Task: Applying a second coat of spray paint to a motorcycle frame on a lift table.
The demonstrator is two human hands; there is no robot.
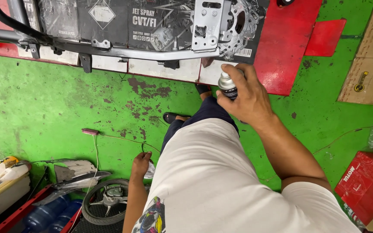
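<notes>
Right hand around spray can

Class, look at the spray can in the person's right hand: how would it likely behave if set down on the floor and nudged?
The spray can looks slim and tall, so upright it would probably tip easily. Its round body suggests that it would roll on the green floor once on its side. The right hand wraps it alone, so it is likely light and rigid.
</notes>
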